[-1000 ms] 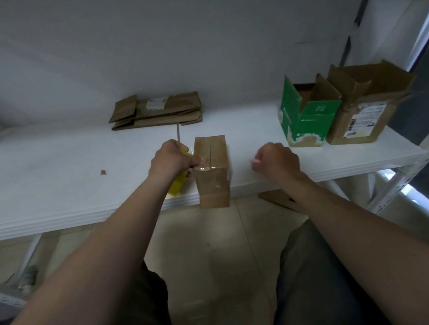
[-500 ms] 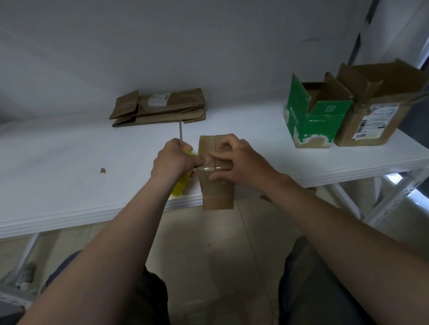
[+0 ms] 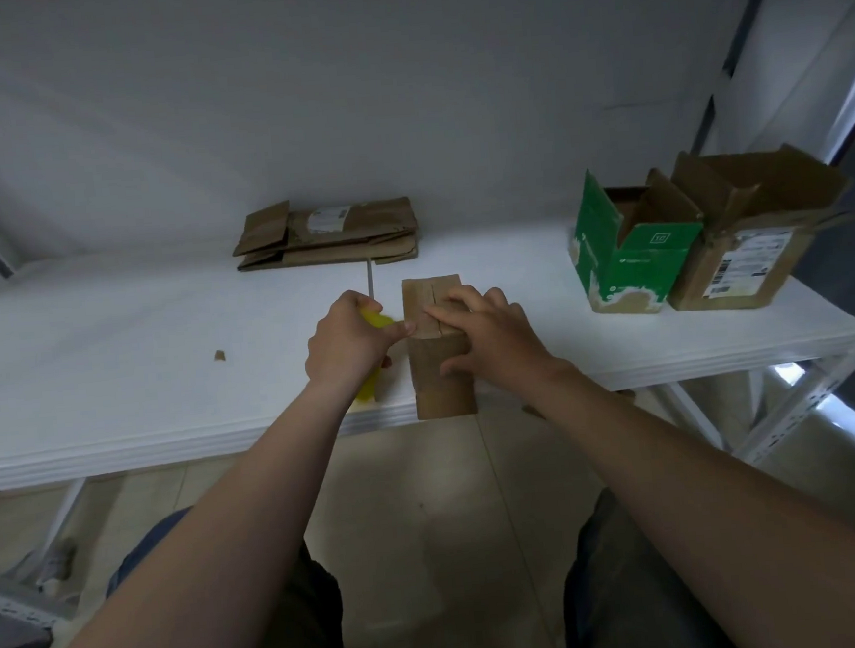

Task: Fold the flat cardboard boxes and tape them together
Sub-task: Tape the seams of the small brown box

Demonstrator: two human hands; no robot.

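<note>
A small brown folded box [image 3: 441, 389] stands at the white table's [image 3: 112, 379] front edge, its top flaps closed with a seam down the middle. My right hand [image 3: 487, 334] lies over the top and right side of the box, fingers pressing on the flaps. My left hand [image 3: 347, 340] is closed around a yellow-handled tool [image 3: 374, 320] with a thin metal blade pointing away, its thumb touching the box's left top edge. A stack of flat brown cardboard boxes [image 3: 329, 234] lies at the back of the table.
An open green box [image 3: 629, 251] and an open brown box with a shipping label [image 3: 752, 247] stand at the right end of the table. A small brown scrap [image 3: 220, 355] lies on the left. The wall is close behind. Metal shelf legs [image 3: 800, 407] stand on the right.
My right hand came from the table's right side onto the box, then slid further over its top and right side. My left hand stayed by the box with the tool.
</note>
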